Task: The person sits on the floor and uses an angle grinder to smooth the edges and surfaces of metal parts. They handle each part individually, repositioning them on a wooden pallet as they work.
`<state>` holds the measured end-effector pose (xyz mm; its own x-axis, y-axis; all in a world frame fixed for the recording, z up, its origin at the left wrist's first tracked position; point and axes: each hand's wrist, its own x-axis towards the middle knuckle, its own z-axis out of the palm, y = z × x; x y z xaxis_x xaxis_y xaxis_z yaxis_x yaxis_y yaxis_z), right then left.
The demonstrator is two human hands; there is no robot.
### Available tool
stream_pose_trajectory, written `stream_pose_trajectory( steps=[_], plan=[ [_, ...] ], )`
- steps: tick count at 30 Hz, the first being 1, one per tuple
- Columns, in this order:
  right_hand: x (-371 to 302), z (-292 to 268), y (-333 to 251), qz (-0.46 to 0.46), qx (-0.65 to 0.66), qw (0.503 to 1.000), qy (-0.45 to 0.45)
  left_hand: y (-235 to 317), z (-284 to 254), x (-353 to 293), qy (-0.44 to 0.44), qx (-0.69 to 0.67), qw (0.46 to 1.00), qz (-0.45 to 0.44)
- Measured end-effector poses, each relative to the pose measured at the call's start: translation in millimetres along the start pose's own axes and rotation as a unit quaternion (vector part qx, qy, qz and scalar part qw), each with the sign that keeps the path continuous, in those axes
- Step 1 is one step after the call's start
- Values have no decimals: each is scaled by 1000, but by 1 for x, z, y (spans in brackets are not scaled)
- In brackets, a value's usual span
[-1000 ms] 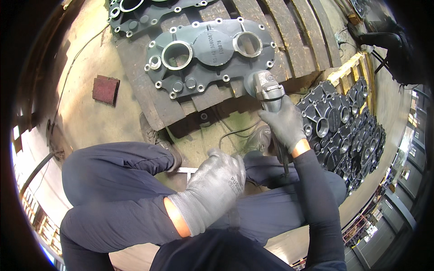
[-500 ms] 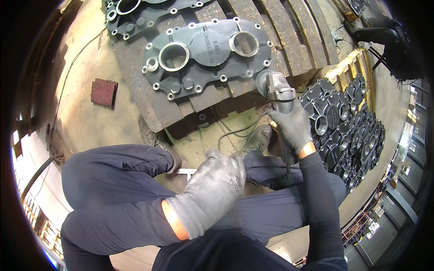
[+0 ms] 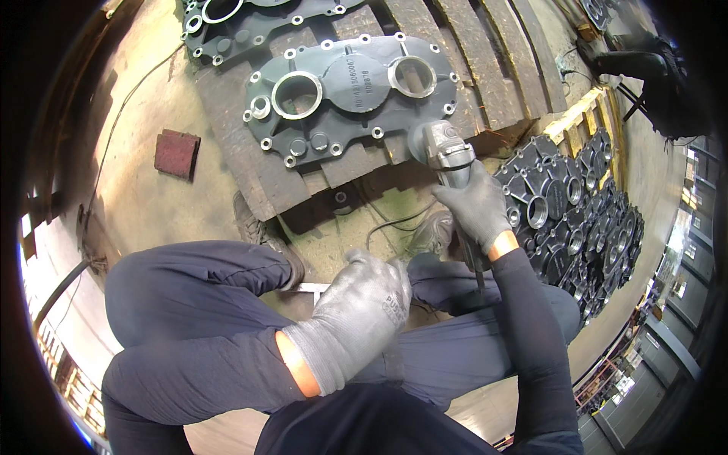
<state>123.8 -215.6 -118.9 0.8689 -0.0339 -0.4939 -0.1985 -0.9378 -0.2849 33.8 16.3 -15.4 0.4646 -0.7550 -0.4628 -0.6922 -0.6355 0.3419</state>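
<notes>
My gloved right hand (image 3: 479,203) is wrapped round the body of an angle grinder (image 3: 449,150). The grinder's disc meets the lower right edge of a dark grey cast housing cover (image 3: 350,125), covering part of that edge. The cover lies flat, with two large bored holes and small bright-rimmed bolt holes round its border. Above my lap, my gloved left hand (image 3: 362,299) is curled closed, its fingertips turned out of sight, and no object shows in it.
Worn wooden slats of a pallet (image 3: 497,87) carry the cover and a second casting (image 3: 250,30) beyond it. On the right, several black castings (image 3: 561,220) are stacked beside a yellowish pallet (image 3: 580,117). A dark red pad (image 3: 177,155) lies on the floor at left. A cable (image 3: 394,221) runs below.
My right hand and the grinder have shifted left along the cover's lower edge, and faint sparks show to the right. My left hand stays almost still.
</notes>
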Motion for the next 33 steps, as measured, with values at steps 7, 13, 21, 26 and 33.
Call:
stream_pose_trajectory(
  steps=[7, 13, 21, 26, 33],
  plan=[
    [0, -4, -8, -2, -12, 1000, -7, 0, 5, 1, -13, -23, 1000, 0],
    [-9, -6, 11, 9, 35, 999, 16, 5, 6, -2, 17, 5, 1000, -17],
    [-10, -5, 15, 12, 40, 999, 12, 3, 5, -2, 8, 1, 1000, 4],
    [-4, -1, 5, -20, 16, 1000, 8, 1, 3, -1, -25, -24, 999, 0],
    [-16, -2, 22, 19, 36, 999, 7, 2, -1, -3, 10, -13, 1000, 3]
  ],
)
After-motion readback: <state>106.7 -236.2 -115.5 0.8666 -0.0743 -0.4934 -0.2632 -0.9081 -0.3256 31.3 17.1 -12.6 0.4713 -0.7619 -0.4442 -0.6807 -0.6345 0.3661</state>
